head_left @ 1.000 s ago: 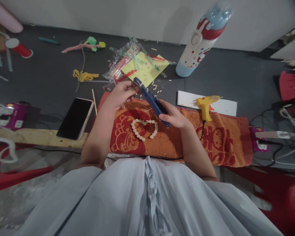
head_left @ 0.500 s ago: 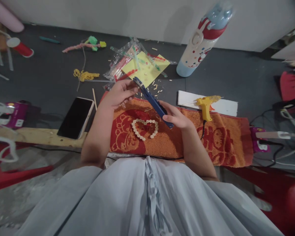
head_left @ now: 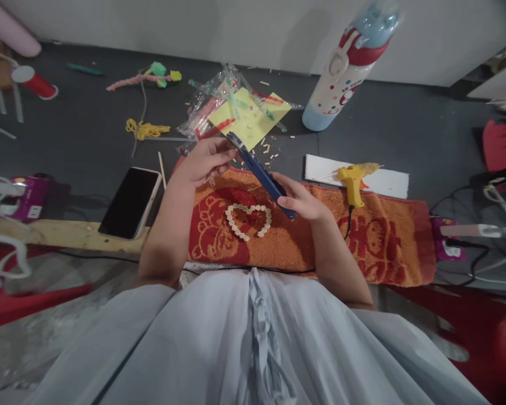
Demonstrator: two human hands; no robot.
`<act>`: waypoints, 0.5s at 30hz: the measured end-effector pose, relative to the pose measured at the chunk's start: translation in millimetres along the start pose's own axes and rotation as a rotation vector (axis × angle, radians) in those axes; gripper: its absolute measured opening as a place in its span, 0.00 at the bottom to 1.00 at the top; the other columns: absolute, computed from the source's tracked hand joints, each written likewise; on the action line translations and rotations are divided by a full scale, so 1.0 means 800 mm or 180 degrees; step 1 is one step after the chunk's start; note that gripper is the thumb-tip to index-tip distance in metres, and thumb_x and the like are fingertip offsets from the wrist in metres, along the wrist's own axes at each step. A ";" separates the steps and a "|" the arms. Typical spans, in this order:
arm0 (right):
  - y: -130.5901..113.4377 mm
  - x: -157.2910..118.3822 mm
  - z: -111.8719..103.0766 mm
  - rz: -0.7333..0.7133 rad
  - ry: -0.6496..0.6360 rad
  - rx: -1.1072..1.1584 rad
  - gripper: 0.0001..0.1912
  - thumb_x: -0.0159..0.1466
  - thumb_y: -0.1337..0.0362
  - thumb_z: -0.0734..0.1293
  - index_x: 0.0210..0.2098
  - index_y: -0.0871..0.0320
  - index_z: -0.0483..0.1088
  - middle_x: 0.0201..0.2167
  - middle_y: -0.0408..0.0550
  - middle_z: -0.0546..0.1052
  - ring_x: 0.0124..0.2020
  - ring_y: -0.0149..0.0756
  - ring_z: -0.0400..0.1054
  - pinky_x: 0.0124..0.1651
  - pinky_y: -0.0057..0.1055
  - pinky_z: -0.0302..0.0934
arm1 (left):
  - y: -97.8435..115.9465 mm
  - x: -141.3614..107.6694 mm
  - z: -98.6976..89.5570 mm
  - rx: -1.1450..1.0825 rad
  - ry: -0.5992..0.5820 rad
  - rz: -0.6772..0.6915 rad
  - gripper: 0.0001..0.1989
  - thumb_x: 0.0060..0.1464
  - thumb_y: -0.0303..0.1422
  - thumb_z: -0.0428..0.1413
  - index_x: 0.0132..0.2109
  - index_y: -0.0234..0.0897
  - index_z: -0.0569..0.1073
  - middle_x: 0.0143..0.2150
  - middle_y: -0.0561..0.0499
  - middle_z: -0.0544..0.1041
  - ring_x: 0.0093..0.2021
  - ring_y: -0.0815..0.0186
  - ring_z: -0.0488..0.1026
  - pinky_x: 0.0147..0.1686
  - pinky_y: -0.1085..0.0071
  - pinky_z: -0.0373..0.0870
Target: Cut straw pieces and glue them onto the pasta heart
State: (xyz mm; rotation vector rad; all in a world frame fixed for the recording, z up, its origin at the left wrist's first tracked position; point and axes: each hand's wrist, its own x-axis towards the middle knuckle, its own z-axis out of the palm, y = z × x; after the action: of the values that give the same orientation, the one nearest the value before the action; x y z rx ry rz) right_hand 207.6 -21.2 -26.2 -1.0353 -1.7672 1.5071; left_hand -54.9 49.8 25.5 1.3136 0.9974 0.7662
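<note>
A long dark blue tool (head_left: 259,172), whose kind I cannot make out, slants over an orange and red towel (head_left: 287,244). My right hand (head_left: 297,198) is wrapped round its lower end, the thumb lying on top. At the upper end, my left hand (head_left: 213,160) has its fingers pressed together beside the tool's tip; whether they pinch a small piece is too unclear to tell. Below the tool, a heart-shaped outline of small pale pieces (head_left: 231,223) lies on the towel, with a gap near its bottom point. Short pale bits (head_left: 266,149) are scattered beyond the towel.
Yellow paper (head_left: 257,121) and plastic wrappers lie beyond my hands. A bottle (head_left: 333,84) stands at the back. On the right, a yellow glue gun (head_left: 353,183) rests over a white strip (head_left: 390,183). A phone (head_left: 130,202) and yellow string (head_left: 145,129) are at left.
</note>
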 end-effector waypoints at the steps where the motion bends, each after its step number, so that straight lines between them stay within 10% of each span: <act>1: -0.003 0.001 0.001 -0.0011 0.0032 -0.0079 0.47 0.56 0.36 0.64 0.64 0.59 0.57 0.64 0.58 0.63 0.65 0.52 0.57 0.68 0.49 0.48 | -0.001 0.001 0.000 0.0043 0.0017 -0.0018 0.13 0.48 0.39 0.64 0.35 0.35 0.72 0.20 0.56 0.66 0.15 0.79 0.60 0.10 0.82 0.48; 15: -0.016 0.007 0.008 -0.0322 0.0383 -0.1072 0.44 0.57 0.35 0.61 0.62 0.58 0.57 0.57 0.60 0.68 0.57 0.55 0.62 0.61 0.53 0.54 | -0.012 0.010 0.019 0.0584 0.0705 0.0472 0.07 0.54 0.35 0.59 0.31 0.36 0.72 0.22 0.55 0.70 0.18 0.77 0.60 0.19 0.78 0.53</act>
State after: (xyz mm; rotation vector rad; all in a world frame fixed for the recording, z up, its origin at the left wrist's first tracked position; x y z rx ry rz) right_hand 196.6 -20.3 -14.9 -1.1512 -1.9961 1.0849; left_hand -39.2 49.4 14.1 1.4966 1.1775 0.9671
